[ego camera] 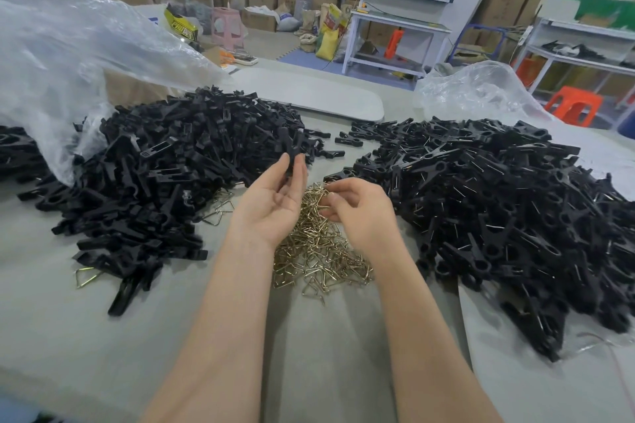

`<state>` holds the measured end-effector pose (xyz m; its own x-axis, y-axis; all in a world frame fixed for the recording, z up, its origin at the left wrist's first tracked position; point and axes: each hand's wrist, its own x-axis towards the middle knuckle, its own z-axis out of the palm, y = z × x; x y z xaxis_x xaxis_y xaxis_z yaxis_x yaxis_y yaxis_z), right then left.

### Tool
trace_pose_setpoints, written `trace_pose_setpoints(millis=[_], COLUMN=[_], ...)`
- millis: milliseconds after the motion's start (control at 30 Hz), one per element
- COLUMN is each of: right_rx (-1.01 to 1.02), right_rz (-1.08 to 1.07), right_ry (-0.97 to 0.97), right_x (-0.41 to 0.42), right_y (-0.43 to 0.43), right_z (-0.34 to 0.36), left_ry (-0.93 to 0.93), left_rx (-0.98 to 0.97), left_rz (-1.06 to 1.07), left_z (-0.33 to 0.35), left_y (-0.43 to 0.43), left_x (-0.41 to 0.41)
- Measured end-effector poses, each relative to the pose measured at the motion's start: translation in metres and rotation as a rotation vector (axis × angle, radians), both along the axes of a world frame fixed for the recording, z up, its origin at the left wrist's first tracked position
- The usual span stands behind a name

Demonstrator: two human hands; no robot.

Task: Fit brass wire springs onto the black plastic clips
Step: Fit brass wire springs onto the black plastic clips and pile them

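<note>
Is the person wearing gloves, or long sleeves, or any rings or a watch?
No. The left hand and the right hand are both bare, with no gloves and no rings that show. The left forearm and the right forearm are bare too: no watch, no bracelet, and no sleeve in view down to the picture's bottom edge.

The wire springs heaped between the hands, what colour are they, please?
The wire springs are brassy gold; head view.
</note>
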<state>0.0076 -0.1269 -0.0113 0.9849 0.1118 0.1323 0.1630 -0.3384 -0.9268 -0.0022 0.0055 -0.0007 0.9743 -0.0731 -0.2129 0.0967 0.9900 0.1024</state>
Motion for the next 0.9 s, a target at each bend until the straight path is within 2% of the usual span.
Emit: trace_pose_setpoints(millis=[100,167,267,333,467,533,633,733,900], right_rx=[0.106,0.154,-0.014,-0.128,-0.005,0.022,-0.111,-0.211,0.014], right_rz=[-0.017,-0.023,-0.039,-0.053,-0.058,-0.088,-0.139,-0.156,-0.124], right_ry=[0.024,0.032,-0.047,-0.083,0.001,-0.021,-0.129,-0.208,-0.102], right_x=[-0.0001,0.0001,0.0008,0.0017,0.0017,0.0013,0.0009,-0.0001,0.0002], right_y=[-0.0008,-0.0030,-0.0066,-0.0059,-0.0012,-0.0015,-0.0021,-0.0014,0.0013], right_z=[0.0017,0.0026,0.0007,-0.0004,0.0001,0.0002,-0.0019,-0.0010,0.0007], left_ry=[-0.006,-0.005,0.038,0.070,0.070,0.049,0.017,0.037,0.050], left_rx=[0.029,0.125,0.264,0.276,0.262,0.268,0.311,0.502,0.814], left_rz=[-0.010,-0.025,-0.027,-0.015,0.021,0.050,0.035,0.025,0.158], left_z=[-0.0010,-0.0033,-0.0062,-0.0074,-0.0054,-0.0030,-0.0018,-0.0037,-0.0039], left_y=[0.0000,0.0002,0.0000,0.0003,-0.0005,-0.0017,-0.0027,-0.0028,-0.0081], left_x=[0.0014,0.0019,0.0024,0.0036,0.0048,0.0043,0.0032,0.0031,0.0047])
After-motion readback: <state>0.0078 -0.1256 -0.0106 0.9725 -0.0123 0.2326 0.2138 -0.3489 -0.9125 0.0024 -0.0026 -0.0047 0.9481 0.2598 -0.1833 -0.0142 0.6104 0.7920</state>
